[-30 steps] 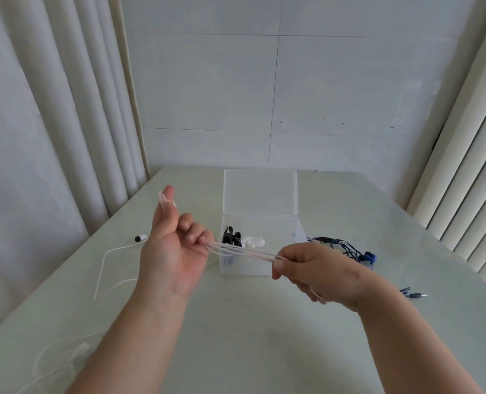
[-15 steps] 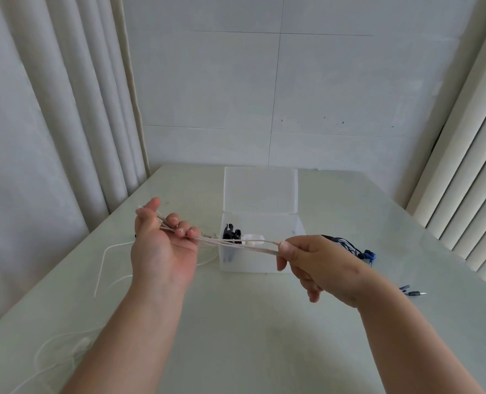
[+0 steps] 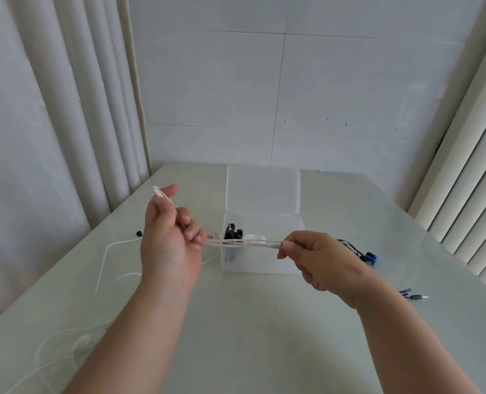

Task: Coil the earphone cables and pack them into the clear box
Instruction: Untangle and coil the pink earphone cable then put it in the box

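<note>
A pale pink earphone cable point(image 3: 244, 243) is stretched in several strands between my two hands, above the table and in front of the clear box point(image 3: 264, 251). My left hand point(image 3: 169, 240) holds one end with curled fingers, and a cable end sticks up by its thumb. My right hand point(image 3: 318, 258) pinches the other end of the strands. The clear box stands open with its lid point(image 3: 263, 191) upright. Inside it lie a black earphone bundle point(image 3: 232, 233) and a white one point(image 3: 254, 238).
A white earphone cable point(image 3: 105, 257) trails loose over the left of the table, with a black tip point(image 3: 139, 233) and more loops point(image 3: 65, 348) near the front left. A blue earphone tangle point(image 3: 367, 255) and its jack plug point(image 3: 414, 296) lie right of the box. Curtains hang on both sides.
My left hand has turned and lifted slightly, its fingers curling more over the cable. My right hand has drawn the strands a little to the right and level.
</note>
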The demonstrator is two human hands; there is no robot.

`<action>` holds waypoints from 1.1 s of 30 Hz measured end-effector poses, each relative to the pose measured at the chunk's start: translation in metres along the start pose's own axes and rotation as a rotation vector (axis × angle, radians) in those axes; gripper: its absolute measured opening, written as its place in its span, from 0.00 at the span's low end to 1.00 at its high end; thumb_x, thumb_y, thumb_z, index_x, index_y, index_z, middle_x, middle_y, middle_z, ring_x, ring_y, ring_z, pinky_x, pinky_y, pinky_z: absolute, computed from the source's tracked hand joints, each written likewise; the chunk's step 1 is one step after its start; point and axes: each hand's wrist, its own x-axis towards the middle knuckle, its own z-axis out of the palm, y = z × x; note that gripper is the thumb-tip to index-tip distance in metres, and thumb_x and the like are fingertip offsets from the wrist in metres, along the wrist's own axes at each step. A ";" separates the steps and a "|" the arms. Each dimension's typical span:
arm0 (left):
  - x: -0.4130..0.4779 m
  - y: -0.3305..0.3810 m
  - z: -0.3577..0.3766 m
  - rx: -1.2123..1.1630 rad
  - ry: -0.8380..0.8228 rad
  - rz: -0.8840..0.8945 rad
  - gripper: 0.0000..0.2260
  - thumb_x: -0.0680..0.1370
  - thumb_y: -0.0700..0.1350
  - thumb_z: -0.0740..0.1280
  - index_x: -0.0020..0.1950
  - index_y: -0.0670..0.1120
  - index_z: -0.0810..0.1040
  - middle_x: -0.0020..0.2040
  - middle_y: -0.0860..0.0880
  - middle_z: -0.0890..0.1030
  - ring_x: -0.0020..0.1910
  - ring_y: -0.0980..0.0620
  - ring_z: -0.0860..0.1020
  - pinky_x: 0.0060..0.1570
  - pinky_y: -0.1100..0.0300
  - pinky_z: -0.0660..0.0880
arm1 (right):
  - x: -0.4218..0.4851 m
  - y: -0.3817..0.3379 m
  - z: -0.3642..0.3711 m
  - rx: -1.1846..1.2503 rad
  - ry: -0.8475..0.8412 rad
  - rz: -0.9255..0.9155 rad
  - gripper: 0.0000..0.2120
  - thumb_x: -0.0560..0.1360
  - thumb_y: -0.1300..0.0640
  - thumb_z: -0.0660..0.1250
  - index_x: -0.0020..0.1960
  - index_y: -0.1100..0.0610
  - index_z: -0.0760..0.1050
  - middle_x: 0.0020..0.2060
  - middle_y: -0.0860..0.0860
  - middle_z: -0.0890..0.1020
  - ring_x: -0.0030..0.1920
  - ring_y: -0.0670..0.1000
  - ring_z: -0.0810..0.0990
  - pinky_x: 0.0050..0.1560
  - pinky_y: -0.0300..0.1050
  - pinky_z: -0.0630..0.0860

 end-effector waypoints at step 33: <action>-0.025 -0.019 0.008 0.652 -0.615 -0.461 0.07 0.70 0.45 0.63 0.34 0.45 0.68 0.30 0.47 0.67 0.24 0.52 0.60 0.25 0.62 0.55 | 0.004 -0.008 0.027 -0.055 0.174 -0.286 0.09 0.80 0.50 0.63 0.41 0.48 0.76 0.25 0.42 0.72 0.27 0.44 0.68 0.30 0.37 0.65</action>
